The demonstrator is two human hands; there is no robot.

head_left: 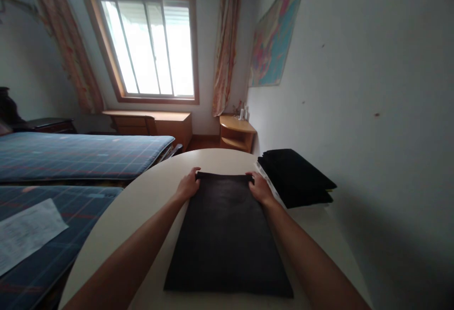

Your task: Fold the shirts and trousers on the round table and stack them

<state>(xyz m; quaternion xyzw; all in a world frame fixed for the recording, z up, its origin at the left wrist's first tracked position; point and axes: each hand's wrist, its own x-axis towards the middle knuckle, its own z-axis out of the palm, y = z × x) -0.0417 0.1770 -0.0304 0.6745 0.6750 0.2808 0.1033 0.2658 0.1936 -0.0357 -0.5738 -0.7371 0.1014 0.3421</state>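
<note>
A black cloth [229, 239] lies flat as a long rectangle, its near edge wider in view than its far edge. My left hand [188, 186] grips its far left corner between thumb and fingers. At the far right corner my right hand [259, 187] holds it the same way. Between the hands the far edge forms a narrow band that looks turned over. To the right of my right hand sits a stack of folded black cloths [296, 175], with something white under it.
The round white table [142, 215] carries both the cloth and the stack. A wall [376, 159] runs close along the right. Beds with plaid mattresses [85, 156] stand to the left, one bearing a paper sheet [30, 234]. A desk [170, 121] and corner shelf [237, 128] stand beyond.
</note>
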